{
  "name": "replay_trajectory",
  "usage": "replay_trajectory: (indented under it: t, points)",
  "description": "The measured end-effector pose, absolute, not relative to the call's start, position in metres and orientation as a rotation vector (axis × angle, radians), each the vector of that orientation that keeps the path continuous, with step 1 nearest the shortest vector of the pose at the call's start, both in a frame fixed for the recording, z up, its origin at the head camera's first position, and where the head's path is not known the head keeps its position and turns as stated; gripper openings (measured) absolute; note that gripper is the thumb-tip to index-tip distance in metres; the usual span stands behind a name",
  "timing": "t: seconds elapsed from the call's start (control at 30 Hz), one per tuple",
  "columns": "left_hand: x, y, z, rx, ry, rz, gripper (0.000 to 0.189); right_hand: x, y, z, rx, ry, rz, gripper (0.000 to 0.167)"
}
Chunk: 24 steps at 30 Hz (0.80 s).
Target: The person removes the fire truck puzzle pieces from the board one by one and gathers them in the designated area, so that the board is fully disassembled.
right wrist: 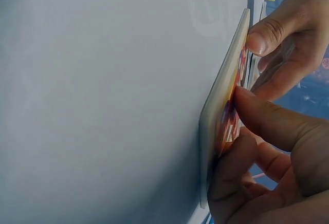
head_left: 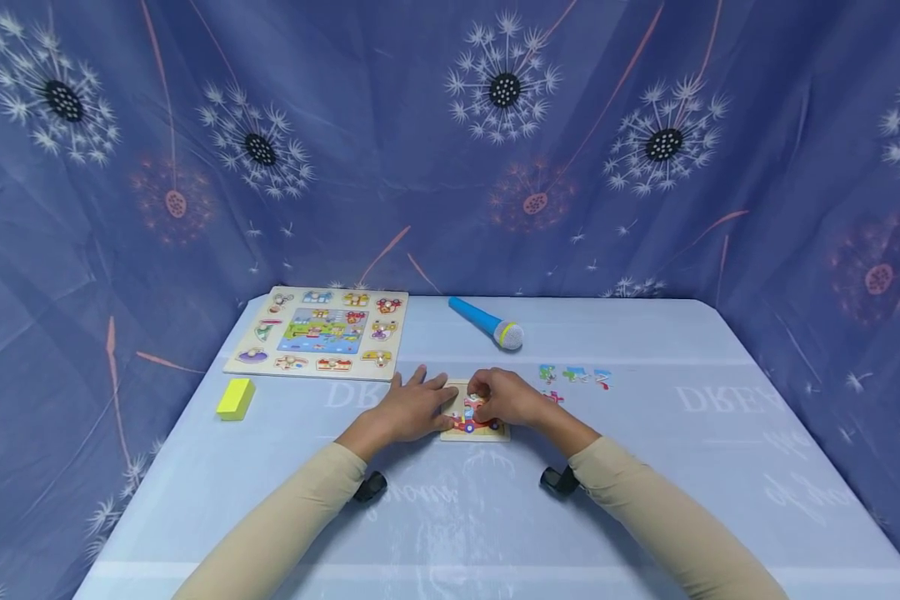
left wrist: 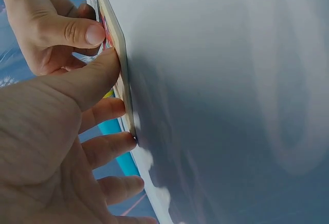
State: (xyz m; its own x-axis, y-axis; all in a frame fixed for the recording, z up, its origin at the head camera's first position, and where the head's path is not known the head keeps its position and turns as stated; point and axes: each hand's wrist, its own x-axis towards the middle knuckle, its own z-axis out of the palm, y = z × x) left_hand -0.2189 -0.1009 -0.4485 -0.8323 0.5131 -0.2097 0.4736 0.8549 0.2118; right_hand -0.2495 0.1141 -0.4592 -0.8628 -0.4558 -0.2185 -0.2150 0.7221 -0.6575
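A small wooden jigsaw board point(head_left: 457, 434) with a red and blue vehicle picture lies flat on the table before me. Spread fingers of my left hand point(head_left: 414, 408) rest on its left side; in the left wrist view the thumb point(left wrist: 100, 75) presses on its face near the edge. My right hand point(head_left: 506, 397) is over the board's right half, thumb and curled fingers pinching a jigsaw piece point(right wrist: 231, 133) at the picture. That piece is mostly hidden by the fingers. Several loose jigsaw pieces point(head_left: 576, 375) lie right of the right hand, one partly behind the wrist.
A large wooden peg puzzle point(head_left: 270, 360) lies at the back left, with a yellow block point(head_left: 236, 399) in front of it. A blue toy microphone point(head_left: 487, 322) rests behind the hands. Patterned blue curtain point(head_left: 390, 150) surrounds the table's back and sides.
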Motion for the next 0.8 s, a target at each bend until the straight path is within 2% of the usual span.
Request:
replay_trajectory:
  t: [0.27, 0.8]
  points:
    - [-0.2184, -0.1005, -0.4483, 0.745, 2.767, 0.226, 0.06, -0.2485, 0.1154, -0.4584, -0.5, 2.542, -0.953, 0.029]
    - [-0.2184, -0.1006, -0.45, 0.737, 2.76, 0.235, 0.06, -0.2493, 0.1198, -0.456, -0.637, 2.55, -0.89, 0.035]
